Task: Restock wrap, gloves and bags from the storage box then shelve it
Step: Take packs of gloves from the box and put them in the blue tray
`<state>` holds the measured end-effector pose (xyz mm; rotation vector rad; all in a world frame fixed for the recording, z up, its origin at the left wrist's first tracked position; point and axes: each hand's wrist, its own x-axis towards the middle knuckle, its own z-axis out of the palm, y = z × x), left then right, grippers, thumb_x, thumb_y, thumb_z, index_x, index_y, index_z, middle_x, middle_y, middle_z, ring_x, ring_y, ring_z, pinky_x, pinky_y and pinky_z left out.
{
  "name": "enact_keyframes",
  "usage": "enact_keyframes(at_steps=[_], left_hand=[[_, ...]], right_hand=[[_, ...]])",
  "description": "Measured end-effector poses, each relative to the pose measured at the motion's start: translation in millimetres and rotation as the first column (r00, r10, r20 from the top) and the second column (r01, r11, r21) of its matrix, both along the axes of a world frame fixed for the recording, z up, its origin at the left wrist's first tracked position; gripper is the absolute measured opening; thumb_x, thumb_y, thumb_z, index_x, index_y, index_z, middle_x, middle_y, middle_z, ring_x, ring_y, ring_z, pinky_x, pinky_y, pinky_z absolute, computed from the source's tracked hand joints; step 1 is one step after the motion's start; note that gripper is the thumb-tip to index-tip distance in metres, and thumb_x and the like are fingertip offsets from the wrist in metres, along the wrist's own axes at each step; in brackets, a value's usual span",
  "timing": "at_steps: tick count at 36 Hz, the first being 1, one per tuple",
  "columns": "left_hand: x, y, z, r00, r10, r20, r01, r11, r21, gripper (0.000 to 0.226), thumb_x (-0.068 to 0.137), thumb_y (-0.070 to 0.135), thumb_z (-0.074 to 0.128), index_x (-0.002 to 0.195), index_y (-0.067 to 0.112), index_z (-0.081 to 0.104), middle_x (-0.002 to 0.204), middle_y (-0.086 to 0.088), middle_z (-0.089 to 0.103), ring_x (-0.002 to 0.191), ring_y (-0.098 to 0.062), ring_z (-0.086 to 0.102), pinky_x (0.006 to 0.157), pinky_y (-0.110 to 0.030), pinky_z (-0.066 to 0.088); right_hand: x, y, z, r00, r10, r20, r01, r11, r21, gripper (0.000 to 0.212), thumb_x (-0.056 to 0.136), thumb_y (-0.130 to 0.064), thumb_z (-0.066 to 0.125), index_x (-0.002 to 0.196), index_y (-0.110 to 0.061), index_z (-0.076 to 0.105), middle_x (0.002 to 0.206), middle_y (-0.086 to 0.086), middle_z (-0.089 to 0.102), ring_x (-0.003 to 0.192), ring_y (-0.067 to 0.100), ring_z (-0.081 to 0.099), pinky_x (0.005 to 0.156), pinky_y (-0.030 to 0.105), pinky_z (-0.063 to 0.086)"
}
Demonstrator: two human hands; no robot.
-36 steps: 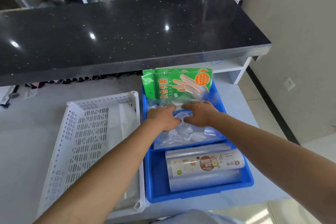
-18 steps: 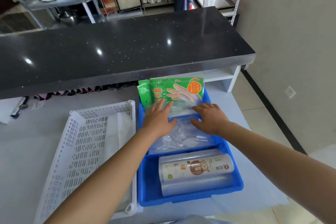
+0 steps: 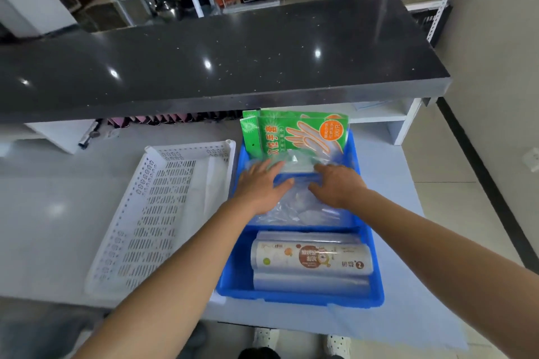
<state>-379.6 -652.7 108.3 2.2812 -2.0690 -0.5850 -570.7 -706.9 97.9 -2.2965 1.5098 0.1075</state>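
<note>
The left hand's fingers lie straight and spread, flat on the clear plastic bags — pressing, not curled round anything. The right hand's fingers are a little bent and rest on the same heap; whether their tips pinch the film I cannot tell. The left hand and the right hand sit side by side, slightly apart, over the middle of the blue storage box.

All places here are taken from that box. The bags fill its middle part, a crumpled heap. At its far end the green glove packets stand upright, leaning back, their long side running across the box and the printed face towards the person. At its near end lie the rolls of wrap — long axis across the box, left to right, one with a printed label stacked on the plain ones.

Just left of the box, touching or nearly so, sits a white perforated basket. Beyond the box runs a black speckled counter.
</note>
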Motion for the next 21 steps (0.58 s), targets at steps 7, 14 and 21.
enact_keyframes(at_steps=[7, 14, 21], left_hand=[[-1.5, 81.0, 29.5, 0.980, 0.118, -0.163, -0.140, 0.981, -0.132, 0.063, 0.096, 0.058, 0.042, 0.153, 0.040, 0.020, 0.164, 0.004, 0.012, 0.150, -0.016, 0.006, 0.122, -0.037, 0.007], [12.8, 188.4, 33.4, 0.963, 0.244, -0.112, -0.261, 0.950, -0.173, 0.070, 0.088, 0.073, 0.027, 0.150, 0.053, 0.002, 0.163, 0.018, -0.007, 0.149, -0.008, -0.011, 0.119, -0.035, -0.008], [58.8, 311.3, 15.4, 0.895, 0.412, -0.173, -0.432, 0.896, -0.104, 0.072, 0.090, 0.070, 0.034, 0.151, 0.050, 0.003, 0.161, 0.018, -0.013, 0.148, -0.009, -0.015, 0.118, -0.034, -0.009]], right_hand=[[-12.8, 15.7, 27.5, 0.982, 0.058, 0.179, -0.031, 0.988, -0.151, 0.059, 0.091, -0.054, 0.052, 0.135, -0.015, 0.054, 0.133, 0.011, 0.060, 0.124, 0.033, 0.052, 0.103, 0.043, 0.042], [17.1, 109.4, 63.3, 0.881, 0.125, 0.457, -0.055, 0.985, -0.163, 0.060, 0.092, -0.047, 0.058, 0.144, -0.018, 0.049, 0.153, 0.010, 0.043, 0.146, 0.030, 0.029, 0.117, 0.047, 0.025], [72.6, 250.2, 59.1, 0.850, 0.117, 0.514, -0.085, 0.993, -0.085, 0.055, 0.090, -0.045, 0.062, 0.139, -0.022, 0.054, 0.153, 0.002, 0.042, 0.149, 0.023, 0.022, 0.119, 0.044, 0.019]])
